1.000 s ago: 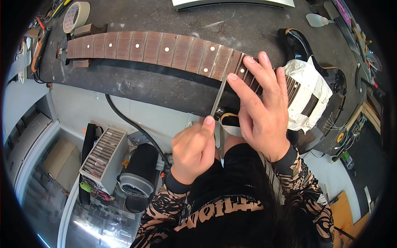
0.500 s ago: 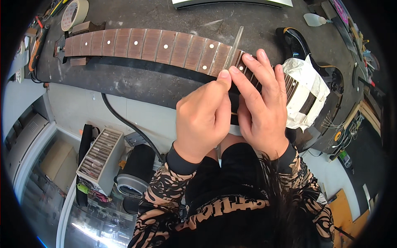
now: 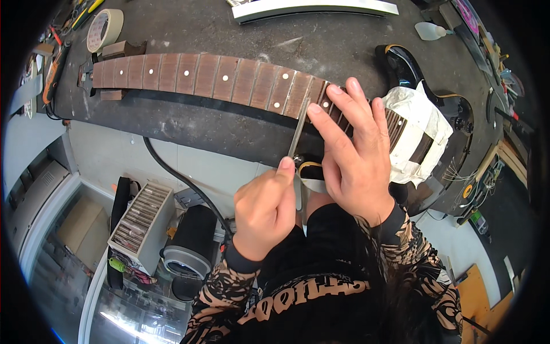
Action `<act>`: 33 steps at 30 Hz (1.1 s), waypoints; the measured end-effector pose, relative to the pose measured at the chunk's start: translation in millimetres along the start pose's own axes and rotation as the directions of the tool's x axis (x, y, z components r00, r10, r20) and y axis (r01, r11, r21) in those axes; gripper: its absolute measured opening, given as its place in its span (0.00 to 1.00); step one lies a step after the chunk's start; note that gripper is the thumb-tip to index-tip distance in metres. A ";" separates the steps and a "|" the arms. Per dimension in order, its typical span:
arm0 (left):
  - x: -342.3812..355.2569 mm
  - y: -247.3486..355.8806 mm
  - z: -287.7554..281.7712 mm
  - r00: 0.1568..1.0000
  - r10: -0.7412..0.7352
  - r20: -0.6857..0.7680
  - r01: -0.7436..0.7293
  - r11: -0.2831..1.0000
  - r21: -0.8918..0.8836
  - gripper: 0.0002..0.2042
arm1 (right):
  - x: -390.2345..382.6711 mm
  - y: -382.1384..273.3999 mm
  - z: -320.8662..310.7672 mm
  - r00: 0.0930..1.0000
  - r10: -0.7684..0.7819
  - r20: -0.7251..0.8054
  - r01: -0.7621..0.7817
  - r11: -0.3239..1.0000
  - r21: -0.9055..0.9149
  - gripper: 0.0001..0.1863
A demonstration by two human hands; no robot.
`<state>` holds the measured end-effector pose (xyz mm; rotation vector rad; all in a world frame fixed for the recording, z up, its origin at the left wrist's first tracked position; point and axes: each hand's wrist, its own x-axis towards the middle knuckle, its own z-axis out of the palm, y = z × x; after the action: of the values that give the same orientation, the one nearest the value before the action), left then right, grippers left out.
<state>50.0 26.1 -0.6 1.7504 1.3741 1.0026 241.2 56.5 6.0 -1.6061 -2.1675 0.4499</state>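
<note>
An electric guitar lies across the bench, its dark wooden fretboard (image 3: 206, 77) with white dot inlays stretching to the left. White masking (image 3: 433, 117) covers part of its black body (image 3: 405, 63). My left hand (image 3: 263, 209) is closed round the near end of a slim metal file (image 3: 298, 135). The file's far end rests at the near edge of the fretboard, along a fret. Spread over the upper frets, my right hand (image 3: 358, 155) has its fingers stretched out, the index fingertip beside the file's far end. Its palm hides part of the neck.
A wooden block (image 3: 124, 49) supports the neck near the headstock. Behind it stands a roll of masking tape (image 3: 105, 30). A squeeze bottle (image 3: 431, 31) and a long white-edged object (image 3: 315, 10) lie at the back. Below the bench are a box of thin strips (image 3: 140, 221) and a black bin (image 3: 192, 235).
My left hand has drawn the file toward me, down and slightly left, so less of it lies over the fretboard. My right hand keeps its place on the neck.
</note>
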 end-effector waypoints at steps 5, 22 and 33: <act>41.3 -0.6 11.5 0.999 -0.038 0.027 0.039 0.999 -0.031 0.19 | 2.5 -4.0 -2.5 1.000 0.028 0.000 -0.028 0.999 0.025 0.39; 28.9 7.7 3.9 0.997 -0.049 0.053 0.050 0.999 -0.002 0.23 | 1.3 -1.6 -1.3 1.000 0.023 0.018 -0.023 1.000 -0.001 0.38; 50.5 3.6 12.1 0.996 -0.065 0.057 0.068 0.997 -0.044 0.18 | 3.2 -2.0 -5.2 0.999 0.040 0.014 -0.040 0.999 0.009 0.39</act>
<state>69.5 74.1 4.8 1.6755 1.3547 0.9357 241.2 59.1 11.8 -1.6490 -2.1434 0.4843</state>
